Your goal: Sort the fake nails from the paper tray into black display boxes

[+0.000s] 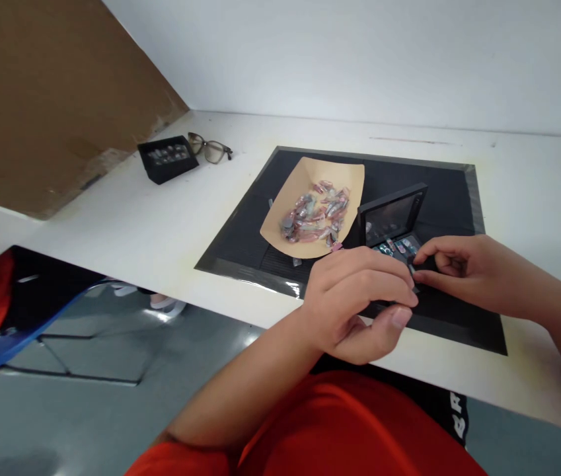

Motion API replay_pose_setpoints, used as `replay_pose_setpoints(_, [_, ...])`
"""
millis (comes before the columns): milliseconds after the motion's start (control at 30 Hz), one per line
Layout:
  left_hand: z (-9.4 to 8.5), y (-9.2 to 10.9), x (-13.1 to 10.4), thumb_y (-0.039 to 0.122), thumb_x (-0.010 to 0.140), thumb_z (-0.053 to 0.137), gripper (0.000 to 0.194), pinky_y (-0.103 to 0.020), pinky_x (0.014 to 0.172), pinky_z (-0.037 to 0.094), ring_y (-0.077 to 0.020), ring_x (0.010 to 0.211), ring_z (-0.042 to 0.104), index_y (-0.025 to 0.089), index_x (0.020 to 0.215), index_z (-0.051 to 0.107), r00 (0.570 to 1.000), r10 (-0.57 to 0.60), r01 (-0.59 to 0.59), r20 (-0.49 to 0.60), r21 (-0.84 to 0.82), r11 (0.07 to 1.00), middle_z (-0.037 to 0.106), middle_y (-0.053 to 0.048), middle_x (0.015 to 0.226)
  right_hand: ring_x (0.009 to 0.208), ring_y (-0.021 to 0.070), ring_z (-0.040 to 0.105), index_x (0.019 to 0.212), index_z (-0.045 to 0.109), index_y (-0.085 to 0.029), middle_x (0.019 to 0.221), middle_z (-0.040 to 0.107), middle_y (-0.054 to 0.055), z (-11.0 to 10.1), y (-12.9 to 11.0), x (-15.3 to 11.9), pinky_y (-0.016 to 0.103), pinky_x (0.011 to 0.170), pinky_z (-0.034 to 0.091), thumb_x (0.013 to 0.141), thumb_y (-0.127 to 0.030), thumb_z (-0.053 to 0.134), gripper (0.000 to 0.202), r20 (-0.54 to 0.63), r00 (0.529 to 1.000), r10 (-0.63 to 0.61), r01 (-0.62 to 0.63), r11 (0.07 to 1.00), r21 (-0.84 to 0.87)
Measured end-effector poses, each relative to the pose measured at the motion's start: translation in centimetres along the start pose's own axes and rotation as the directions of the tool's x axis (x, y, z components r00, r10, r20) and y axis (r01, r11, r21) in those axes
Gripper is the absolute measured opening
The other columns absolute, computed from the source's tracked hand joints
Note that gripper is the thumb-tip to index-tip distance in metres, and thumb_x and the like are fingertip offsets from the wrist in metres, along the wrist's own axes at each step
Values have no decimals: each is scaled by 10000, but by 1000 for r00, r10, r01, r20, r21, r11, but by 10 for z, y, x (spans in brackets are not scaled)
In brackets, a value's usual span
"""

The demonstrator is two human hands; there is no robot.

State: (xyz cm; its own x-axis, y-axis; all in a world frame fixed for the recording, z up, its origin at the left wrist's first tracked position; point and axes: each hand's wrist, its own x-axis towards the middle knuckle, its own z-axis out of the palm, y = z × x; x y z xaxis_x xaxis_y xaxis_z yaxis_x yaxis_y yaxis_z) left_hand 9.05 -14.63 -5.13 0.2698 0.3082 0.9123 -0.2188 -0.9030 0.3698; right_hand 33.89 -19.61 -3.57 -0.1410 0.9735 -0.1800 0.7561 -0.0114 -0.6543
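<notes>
A small black case (pixel 393 215) stands with its windowed lid raised on the black mat. Patterned false nails (pixel 403 246) lie in rows inside it. My left hand (pixel 359 301) is curled in front of the case and covers part of it; whatever its fingers hold is hidden. At the case's right edge, my right hand (pixel 458 268) has thumb and index finger brought together around something small that I cannot make out. Left of the case, a tan paper tray (pixel 290 192) contains a heap of shiny, pinkish and grey wrapped-looking pieces (pixel 317 215).
The black mat (pixel 439 182) lies on a white table (pixel 230 205). A black box with pale nail-like pieces (pixel 168 158) and eyeglasses (pixel 213 151) are at the back left. A brown board (pixel 62 86) rises at the left, a white wall behind.
</notes>
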Motion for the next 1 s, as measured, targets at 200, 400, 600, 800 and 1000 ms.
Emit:
replay_pose_setpoints(200, [-1, 2, 0, 282, 1109, 665, 212, -200, 732, 678, -135, 782, 840, 167, 934, 697, 1000, -7, 7, -5, -6, 1000, 837, -36, 840, 506, 135, 364, 910, 768, -283, 568, 377, -77, 2, -1, -3, 304, 472, 297, 919, -900, 651, 629, -39, 999, 8, -10, 999, -39])
replay_pose_setpoints(400, [13, 6, -7, 508, 1187, 521, 501, -241, 692, 660, -146, 741, 816, 190, 856, 721, 978, -75, 61, -195, -78, 995, 819, -25, 810, 519, 137, 356, 935, 774, -290, 585, 370, -75, 1, 0, -5, 301, 481, 306, 937, -871, 656, 593, -31, 1000, -1, 0, 999, -47])
replay_pose_setpoints(600, [16, 9, -11, 525, 1238, 271, 619, -259, 733, 662, -138, 804, 815, 224, 924, 711, 977, -135, 120, -165, -94, 988, 823, -23, 870, 522, 139, 370, 973, 791, -295, 600, 390, -68, -2, 3, -6, 295, 472, 315, 895, -931, 660, 654, -5, 1000, 1, -1, 999, -49])
replay_pose_setpoints(800, [12, 6, -7, 516, 1228, 387, 542, -254, 654, 654, -131, 679, 779, 227, 874, 679, 984, -13, 1, -178, -67, 998, 802, -15, 814, 508, 150, 365, 951, 798, -298, 572, 390, -61, -2, 2, -5, 306, 465, 305, 926, -917, 635, 640, -51, 999, -7, 3, 998, -68])
replay_pose_setpoints(1000, [-18, 13, 11, 414, 1245, 380, 551, -273, 669, 695, -115, 663, 764, 241, 756, 566, 961, -103, 95, -258, -43, 995, 760, 18, 756, 527, 170, 460, 977, 794, -277, 623, 587, 3, -3, -2, -12, 327, 494, 358, 1022, -718, 603, 482, -205, 979, 9, -29, 995, -99])
